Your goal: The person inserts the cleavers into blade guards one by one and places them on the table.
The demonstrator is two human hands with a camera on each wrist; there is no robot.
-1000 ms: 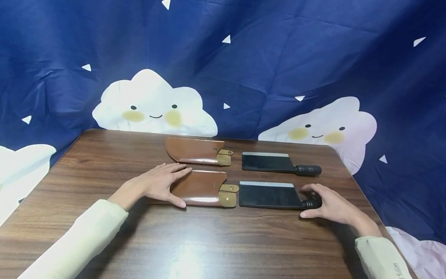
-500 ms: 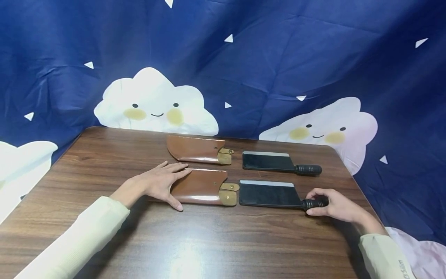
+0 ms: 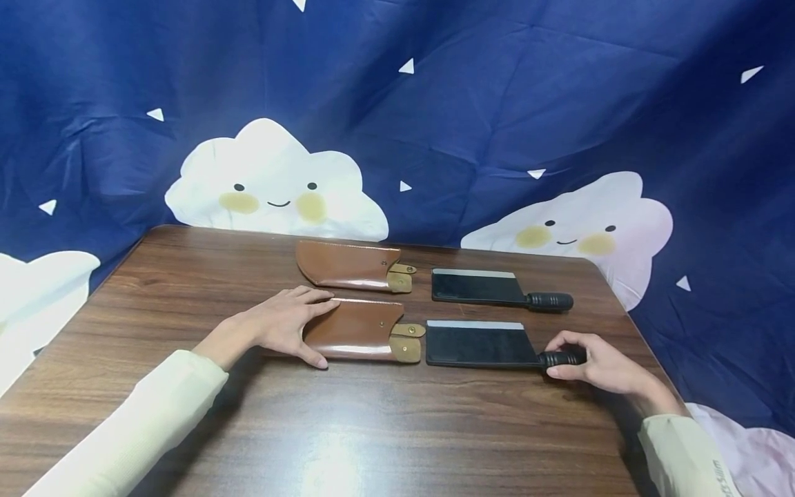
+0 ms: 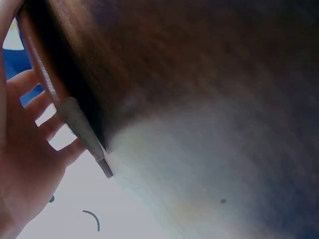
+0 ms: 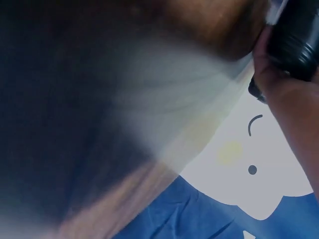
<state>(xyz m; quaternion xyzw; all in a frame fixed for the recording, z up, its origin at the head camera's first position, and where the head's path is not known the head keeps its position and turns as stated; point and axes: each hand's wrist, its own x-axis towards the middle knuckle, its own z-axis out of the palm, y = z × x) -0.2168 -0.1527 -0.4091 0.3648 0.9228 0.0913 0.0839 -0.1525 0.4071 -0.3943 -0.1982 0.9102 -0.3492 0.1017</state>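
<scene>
On the table's left-middle lies a brown leather knife sheath (image 3: 360,331) with tan strap ends pointing right. My left hand (image 3: 282,324) rests over its left end, fingers spread, thumb by the near edge. In the left wrist view the sheath's edge (image 4: 82,127) runs past the spread fingers. Right of it lies a black cleaver (image 3: 478,346) with a silver edge along its far side. My right hand (image 3: 599,362) grips the end of its black handle between thumb and fingers. The handle (image 5: 296,42) shows large in the right wrist view.
Behind them lie a second brown sheath (image 3: 344,266) with a rounded end and a second black cleaver (image 3: 478,288), its handle pointing right. The wooden table (image 3: 385,435) ends at a blue curtain (image 3: 435,124) with printed clouds.
My right hand has shifted slightly right along the handle and closed its fingers and thumb on it. My left hand has stayed on the sheath.
</scene>
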